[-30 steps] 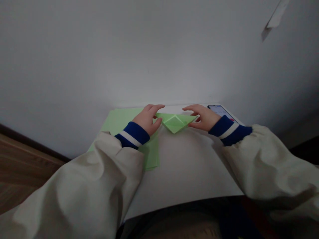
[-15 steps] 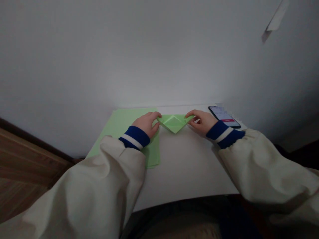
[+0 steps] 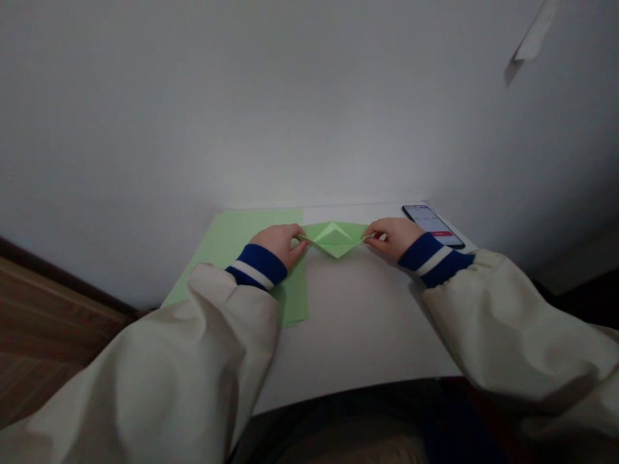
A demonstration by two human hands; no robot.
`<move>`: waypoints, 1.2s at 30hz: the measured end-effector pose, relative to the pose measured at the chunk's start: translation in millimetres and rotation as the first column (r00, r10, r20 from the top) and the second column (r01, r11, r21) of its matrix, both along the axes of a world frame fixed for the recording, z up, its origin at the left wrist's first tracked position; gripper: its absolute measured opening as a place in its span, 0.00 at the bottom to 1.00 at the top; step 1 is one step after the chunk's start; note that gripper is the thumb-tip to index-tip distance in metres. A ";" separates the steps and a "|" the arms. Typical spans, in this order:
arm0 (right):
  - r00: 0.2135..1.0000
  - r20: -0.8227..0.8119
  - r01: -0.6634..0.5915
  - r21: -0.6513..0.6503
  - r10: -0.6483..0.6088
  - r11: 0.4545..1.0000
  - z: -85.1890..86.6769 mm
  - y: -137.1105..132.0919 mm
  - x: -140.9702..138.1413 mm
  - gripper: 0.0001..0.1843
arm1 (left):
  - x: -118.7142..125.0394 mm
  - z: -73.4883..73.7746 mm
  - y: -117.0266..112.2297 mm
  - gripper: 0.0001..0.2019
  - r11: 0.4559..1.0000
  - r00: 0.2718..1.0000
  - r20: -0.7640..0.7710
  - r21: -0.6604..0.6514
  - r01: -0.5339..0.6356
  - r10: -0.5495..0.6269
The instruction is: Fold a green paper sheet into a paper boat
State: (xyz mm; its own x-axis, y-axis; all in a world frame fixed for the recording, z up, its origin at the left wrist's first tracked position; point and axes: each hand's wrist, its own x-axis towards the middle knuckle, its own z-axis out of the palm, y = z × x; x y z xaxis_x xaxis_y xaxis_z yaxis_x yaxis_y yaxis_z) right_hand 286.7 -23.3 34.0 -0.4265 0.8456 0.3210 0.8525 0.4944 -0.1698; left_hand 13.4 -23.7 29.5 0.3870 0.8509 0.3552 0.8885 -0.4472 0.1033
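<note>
Between my two hands is a folded green paper boat (image 3: pixel 337 247), with a peak standing up in its middle and its two ends drawn out sideways. My left hand (image 3: pixel 284 243) pinches the left end between thumb and fingers. At the opposite end, my right hand (image 3: pixel 391 238) pinches the tip in the same way. The boat is held just over the white table (image 3: pixel 367 322). Under my left wrist lie green paper sheets (image 3: pixel 227 238), partly covered by the sleeve.
A phone (image 3: pixel 432 224) with a lit screen lies behind my right hand. The white wall (image 3: pixel 309 116) rises directly behind the table. Wooden furniture (image 3: pixel 48 322) stands at the lower left. A pale piece (image 3: pixel 536 32) sticks out from the wall at upper right.
Both ends of the paper have been pulled outward and a little down, so the boat is wider and more open around its middle peak. My left hand moved slightly left.
</note>
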 end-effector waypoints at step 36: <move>0.983 0.098 -0.167 0.096 0.157 0.981 1.8 -14.7 -24.7 0.14 | 6.7 -3.4 5.3 0.08 0.851 0.859 0.059 0.187 0.491 -0.509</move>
